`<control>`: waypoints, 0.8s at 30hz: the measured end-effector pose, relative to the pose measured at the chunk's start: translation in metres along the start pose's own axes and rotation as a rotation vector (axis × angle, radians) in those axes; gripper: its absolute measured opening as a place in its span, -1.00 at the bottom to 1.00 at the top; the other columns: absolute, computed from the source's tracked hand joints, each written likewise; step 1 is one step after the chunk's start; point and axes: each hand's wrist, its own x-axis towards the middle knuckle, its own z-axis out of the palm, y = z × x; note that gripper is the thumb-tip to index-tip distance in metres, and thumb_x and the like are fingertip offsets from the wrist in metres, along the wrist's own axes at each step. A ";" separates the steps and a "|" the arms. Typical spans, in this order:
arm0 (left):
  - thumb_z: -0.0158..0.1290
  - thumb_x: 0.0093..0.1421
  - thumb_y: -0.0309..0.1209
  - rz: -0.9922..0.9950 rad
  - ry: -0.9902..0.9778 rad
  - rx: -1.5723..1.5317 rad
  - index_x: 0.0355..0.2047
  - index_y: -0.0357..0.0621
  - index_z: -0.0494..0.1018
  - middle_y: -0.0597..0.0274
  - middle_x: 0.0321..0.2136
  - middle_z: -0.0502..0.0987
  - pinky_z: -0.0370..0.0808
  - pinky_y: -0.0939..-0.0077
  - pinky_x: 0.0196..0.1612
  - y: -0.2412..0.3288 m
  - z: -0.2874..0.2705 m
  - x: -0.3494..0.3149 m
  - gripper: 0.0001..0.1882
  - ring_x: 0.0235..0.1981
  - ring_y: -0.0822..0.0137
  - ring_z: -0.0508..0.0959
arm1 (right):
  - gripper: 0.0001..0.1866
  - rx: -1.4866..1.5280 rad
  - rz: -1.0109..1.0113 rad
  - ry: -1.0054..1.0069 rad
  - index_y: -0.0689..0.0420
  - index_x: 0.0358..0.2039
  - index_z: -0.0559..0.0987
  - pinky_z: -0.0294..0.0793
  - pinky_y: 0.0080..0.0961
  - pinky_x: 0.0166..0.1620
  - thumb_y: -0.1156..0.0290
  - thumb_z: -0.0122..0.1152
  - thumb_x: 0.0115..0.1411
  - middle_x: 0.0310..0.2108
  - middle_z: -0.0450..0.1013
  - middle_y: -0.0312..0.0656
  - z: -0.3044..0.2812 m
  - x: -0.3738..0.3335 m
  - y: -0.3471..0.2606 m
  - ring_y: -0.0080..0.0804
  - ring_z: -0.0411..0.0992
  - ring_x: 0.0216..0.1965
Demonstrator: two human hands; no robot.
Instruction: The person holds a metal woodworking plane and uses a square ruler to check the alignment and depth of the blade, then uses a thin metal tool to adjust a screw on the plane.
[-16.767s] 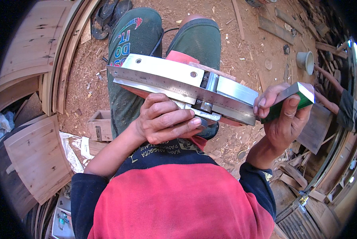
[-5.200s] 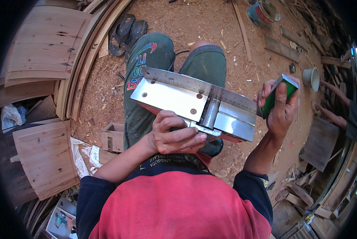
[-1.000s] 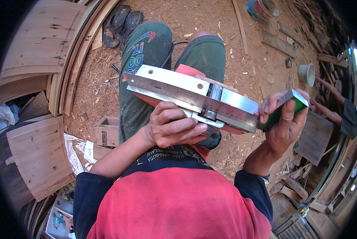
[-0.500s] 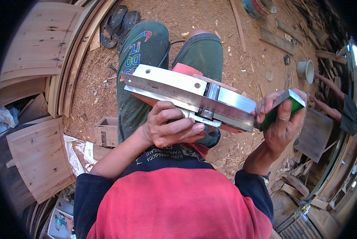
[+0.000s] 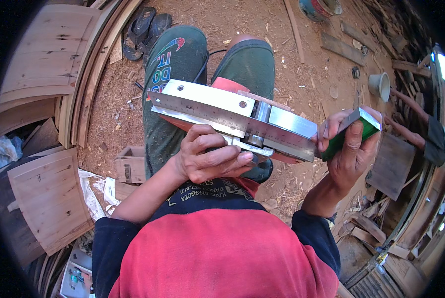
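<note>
An electric planer (image 5: pixel 210 98) lies sole-up across my thighs, its silver plates facing up and its cutter drum (image 5: pixel 256 136) showing in the gap between them. Across the sole runs the ruled steel blade of a try square (image 5: pixel 195 110). My right hand (image 5: pixel 349 151) grips the square's green stock (image 5: pixel 366 128) at the planer's right end. With curled fingers my left hand (image 5: pixel 207 156) holds the planer's near side, next to the drum; the fingertips' exact contact is partly hidden. The planer's orange body shows beneath the plates.
Wood shavings cover the floor. At left are wooden panels (image 5: pixel 46 198), a small wooden box (image 5: pixel 130 164) and sandals (image 5: pixel 145 32). A white bucket (image 5: pixel 379 87), loose boards (image 5: pixel 342 48) and a round tub (image 5: pixel 321 7) lie right and far. Another person's arms (image 5: pixel 409 119) reach in at right.
The planer, square and both hands sit almost as before, shifted very slightly left in the picture. Both grips look the same.
</note>
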 end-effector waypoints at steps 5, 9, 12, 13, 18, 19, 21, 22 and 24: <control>0.47 -0.10 -0.25 -0.004 0.003 0.000 -0.09 0.17 0.69 0.63 -0.19 0.49 0.44 0.45 -0.16 0.000 0.001 0.001 -0.52 -0.26 0.45 0.44 | -0.69 0.017 -0.021 0.030 0.10 0.08 0.26 0.50 -0.43 -0.42 0.20 0.01 0.50 -0.45 0.42 -0.09 0.002 0.000 0.002 -0.42 0.40 -0.56; 0.47 -0.11 -0.26 -0.008 0.007 -0.003 -0.10 0.18 0.69 0.64 -0.20 0.49 0.43 0.47 -0.16 0.000 0.001 0.001 -0.53 -0.26 0.46 0.43 | -0.69 -0.030 -0.030 0.005 0.04 0.13 0.25 0.49 -0.37 -0.42 0.20 -0.05 0.51 -0.43 0.40 -0.11 -0.001 0.000 0.001 -0.43 0.37 -0.57; 0.46 -0.11 -0.28 -0.005 0.002 -0.002 -0.11 0.18 0.70 0.64 -0.20 0.49 0.43 0.47 -0.16 0.000 0.000 0.002 -0.54 -0.26 0.46 0.43 | -0.70 -0.011 -0.024 -0.006 0.04 0.13 0.25 0.49 -0.37 -0.42 0.20 -0.05 0.51 -0.43 0.40 -0.11 -0.002 0.000 0.001 -0.43 0.37 -0.57; 0.46 -0.11 -0.28 -0.006 0.001 -0.003 -0.11 0.18 0.70 0.64 -0.20 0.49 0.43 0.47 -0.16 0.000 0.000 0.002 -0.54 -0.26 0.46 0.43 | -0.70 -0.012 -0.023 -0.005 0.04 0.13 0.25 0.49 -0.37 -0.42 0.20 -0.05 0.51 -0.43 0.40 -0.11 -0.002 0.000 0.001 -0.43 0.37 -0.57; 0.45 -0.11 -0.29 0.007 0.009 -0.004 -0.12 0.18 0.70 0.64 -0.20 0.48 0.43 0.46 -0.17 -0.001 0.001 0.001 -0.54 -0.27 0.47 0.44 | -0.70 -0.023 -0.014 0.010 0.03 0.13 0.25 0.50 -0.37 -0.42 0.20 -0.05 0.51 -0.43 0.40 -0.11 -0.002 -0.003 0.001 -0.43 0.37 -0.58; 0.45 -0.11 -0.29 0.006 0.008 -0.005 -0.12 0.18 0.70 0.64 -0.20 0.48 0.43 0.46 -0.17 -0.002 0.001 0.001 -0.54 -0.27 0.47 0.44 | -0.70 -0.023 -0.012 0.010 0.03 0.13 0.25 0.50 -0.37 -0.42 0.20 -0.05 0.51 -0.43 0.40 -0.11 -0.001 -0.003 0.002 -0.43 0.37 -0.58; 0.45 -0.11 -0.29 0.015 0.005 -0.001 -0.11 0.17 0.69 0.63 -0.20 0.48 0.43 0.46 -0.17 -0.002 0.000 0.003 -0.54 -0.28 0.46 0.44 | -0.70 -0.035 -0.025 0.014 0.03 0.13 0.25 0.49 -0.38 -0.43 0.20 -0.05 0.52 -0.44 0.40 -0.12 -0.001 -0.003 0.002 -0.44 0.37 -0.58; 0.45 -0.11 -0.29 0.015 0.004 -0.001 -0.11 0.17 0.69 0.63 -0.20 0.48 0.43 0.46 -0.17 -0.002 0.000 0.003 -0.54 -0.28 0.46 0.44 | -0.70 -0.035 -0.024 0.014 0.03 0.13 0.25 0.49 -0.38 -0.43 0.20 -0.05 0.52 -0.44 0.40 -0.12 -0.001 -0.004 0.002 -0.44 0.37 -0.58; 0.45 -0.10 -0.29 0.017 -0.010 -0.006 -0.10 0.16 0.68 0.63 -0.20 0.47 0.43 0.46 -0.17 -0.003 -0.001 0.004 -0.53 -0.29 0.46 0.44 | -0.71 -0.072 -0.007 0.019 0.03 0.12 0.25 0.49 -0.39 -0.43 0.20 -0.06 0.52 -0.44 0.40 -0.12 -0.002 -0.004 0.000 -0.44 0.37 -0.58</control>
